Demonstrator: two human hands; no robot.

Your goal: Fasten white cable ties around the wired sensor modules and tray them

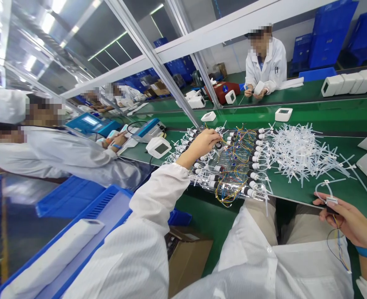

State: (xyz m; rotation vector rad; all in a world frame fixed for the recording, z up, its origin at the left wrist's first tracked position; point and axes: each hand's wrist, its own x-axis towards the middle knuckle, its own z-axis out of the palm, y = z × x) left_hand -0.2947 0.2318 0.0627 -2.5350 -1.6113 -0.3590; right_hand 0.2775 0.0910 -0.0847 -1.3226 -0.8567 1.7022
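My left hand point(203, 143) reaches over a clear plastic tray point(228, 157) with several wired black-and-white cylindrical parts point(253, 175) lying in it. Its fingers are pinched together among the wires; what they hold, if anything, is hidden. At the right, beyond the bench's front edge, my right hand point(347, 220) grips a small black-and-white wired part point(331, 201) between thumb and fingers. A white cable tie point(318, 187) forms a loop on that part, and thin coloured wires point(339, 245) dangle below the hand.
A heap of white cable ties point(301, 153) lies right of the tray on the green bench point(323, 139). White devices with screens point(158, 147) stand about the bench. Blue crates point(74, 195) are at the left. One co-worker point(266, 62) sits opposite; others sit left.
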